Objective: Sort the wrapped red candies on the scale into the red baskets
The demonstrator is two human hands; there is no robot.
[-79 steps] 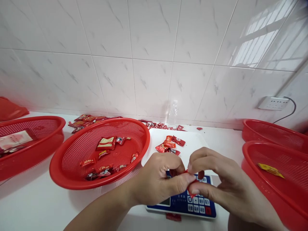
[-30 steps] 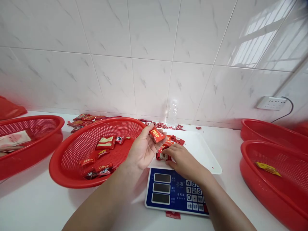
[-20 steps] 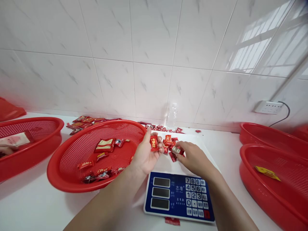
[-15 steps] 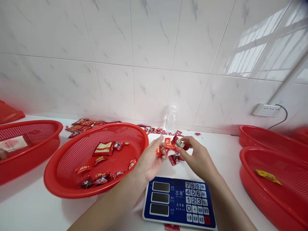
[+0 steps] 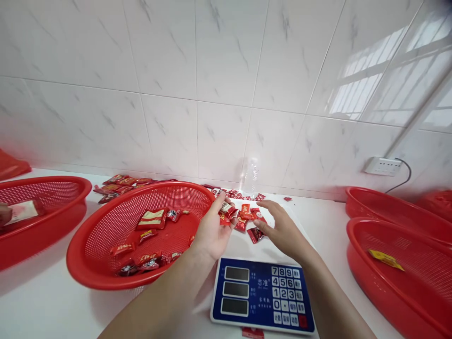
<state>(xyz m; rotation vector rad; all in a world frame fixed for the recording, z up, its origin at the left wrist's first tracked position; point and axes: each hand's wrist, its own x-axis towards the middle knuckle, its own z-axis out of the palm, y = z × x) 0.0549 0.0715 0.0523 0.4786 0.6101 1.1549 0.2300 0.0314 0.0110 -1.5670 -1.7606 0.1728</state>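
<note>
My left hand (image 5: 214, 230) is curled around a few wrapped candies (image 5: 227, 208), one of them with a cream label. My right hand (image 5: 282, 229) holds nothing, its thumb and fingers apart beside the red wrapped candies (image 5: 246, 212) on the white pan of the scale. A darker red candy (image 5: 254, 234) lies near the right thumb. In front of the pan is the scale's blue keypad panel (image 5: 263, 296), between my forearms. Close by on the left, a red plastic basket (image 5: 83, 264) holds several loose candies and a larger red packet (image 5: 152, 219).
Small red packets (image 5: 120, 182) lie along the wall, and a clear bottle (image 5: 252, 176) stands behind the scale. Two red baskets (image 5: 356, 249) are at the right, the nearer holding a yellow packet (image 5: 385, 259). Another person's hand (image 5: 4, 214) shows in the far left basket (image 5: 76, 207).
The cream-labelled candy has gone from my right hand into my left. My right hand has opened, and my left has drawn slightly left.
</note>
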